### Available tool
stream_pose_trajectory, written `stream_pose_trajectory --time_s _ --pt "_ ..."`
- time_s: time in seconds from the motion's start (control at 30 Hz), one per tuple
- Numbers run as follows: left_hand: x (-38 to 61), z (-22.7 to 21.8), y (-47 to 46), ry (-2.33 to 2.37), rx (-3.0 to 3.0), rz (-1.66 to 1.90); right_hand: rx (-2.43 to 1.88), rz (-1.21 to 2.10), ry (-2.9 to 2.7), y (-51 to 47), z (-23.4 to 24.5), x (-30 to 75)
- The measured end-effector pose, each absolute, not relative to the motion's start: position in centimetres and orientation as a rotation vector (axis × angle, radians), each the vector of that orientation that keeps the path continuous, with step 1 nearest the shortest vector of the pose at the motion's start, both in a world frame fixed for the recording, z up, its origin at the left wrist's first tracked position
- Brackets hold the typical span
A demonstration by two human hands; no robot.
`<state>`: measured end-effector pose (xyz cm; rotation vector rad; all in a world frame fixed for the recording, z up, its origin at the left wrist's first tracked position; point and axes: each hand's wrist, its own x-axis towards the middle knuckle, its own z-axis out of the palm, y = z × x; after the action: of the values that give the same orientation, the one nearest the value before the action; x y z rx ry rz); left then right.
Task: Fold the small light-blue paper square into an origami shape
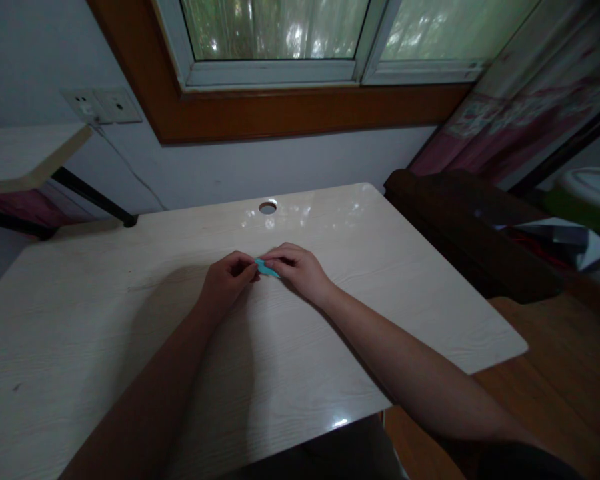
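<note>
A small flat turquoise piece (267,268), which looks like folded paper, is held between my two hands over the middle of the table (360,320). My left hand (226,280) pinches its left end between thumb and fingers. On the other side, my right hand (300,270) grips its upper and right part, with the thumb and index finger closed on it. Fingers cover much of the piece, so its full shape is hidden. Both hands are close to the tabletop; whether they rest on it I cannot tell.
Behind the hands, a round cable hole (268,208) is set in the tabletop. A raised shelf (30,157) on black legs stands at the left. Beyond the table's right edge are a dark wooden piece of furniture (460,233) and a curtain (500,113). A window (280,73) is ahead.
</note>
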<state>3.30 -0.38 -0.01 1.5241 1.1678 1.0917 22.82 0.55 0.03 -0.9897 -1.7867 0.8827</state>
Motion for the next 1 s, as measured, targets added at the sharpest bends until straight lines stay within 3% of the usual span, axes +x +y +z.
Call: stream_pose_trajectory --time_s 0.5,1.0 --pt "2.97 -0.56 0.07 1.176 1.701 1.157 -0.989 0.913 -1.783 0.59 -0.04 22.82" --pt "3.09 -0.38 -0.25 1.021 1.483 1.175 -1.0 1.023 -1.713 0.53 -0.01 22.71"
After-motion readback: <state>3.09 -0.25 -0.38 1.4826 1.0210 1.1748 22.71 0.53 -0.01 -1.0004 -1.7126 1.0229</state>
